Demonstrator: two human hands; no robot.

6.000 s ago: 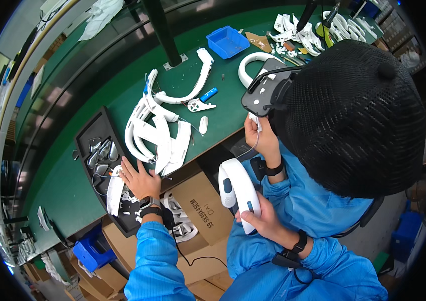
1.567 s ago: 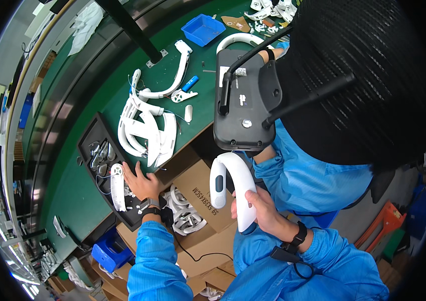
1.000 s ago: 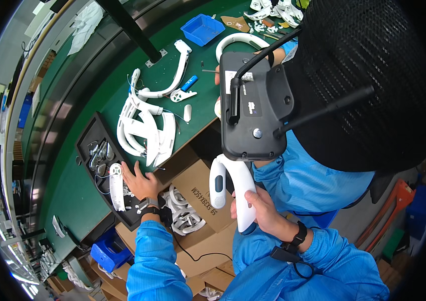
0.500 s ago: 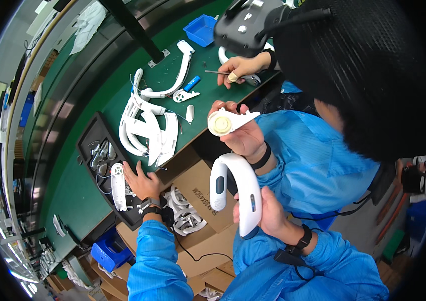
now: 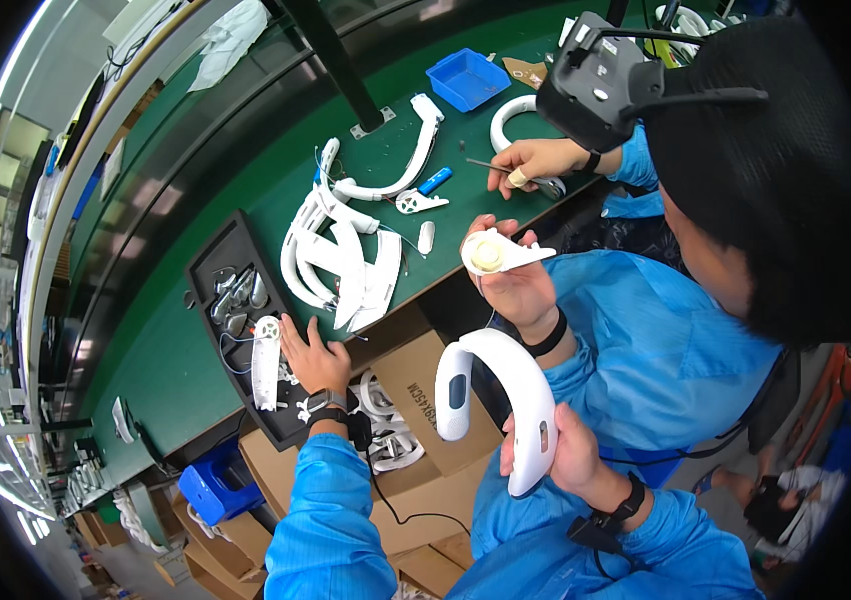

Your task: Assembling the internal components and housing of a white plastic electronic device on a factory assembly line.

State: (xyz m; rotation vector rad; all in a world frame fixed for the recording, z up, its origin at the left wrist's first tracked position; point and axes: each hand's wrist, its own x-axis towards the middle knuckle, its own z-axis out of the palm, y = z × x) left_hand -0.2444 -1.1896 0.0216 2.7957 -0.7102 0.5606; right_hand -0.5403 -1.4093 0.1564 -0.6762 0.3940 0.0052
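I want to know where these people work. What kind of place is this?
Probably a factory assembly bench. A pile of white curved plastic parts lies on a green worktable, a black tray holds small pieces, and the right hand holds a white curved band.

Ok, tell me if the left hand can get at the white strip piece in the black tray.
Probably yes: the left hand rests on the black tray right beside the white strip piece, empty and with nothing between them.
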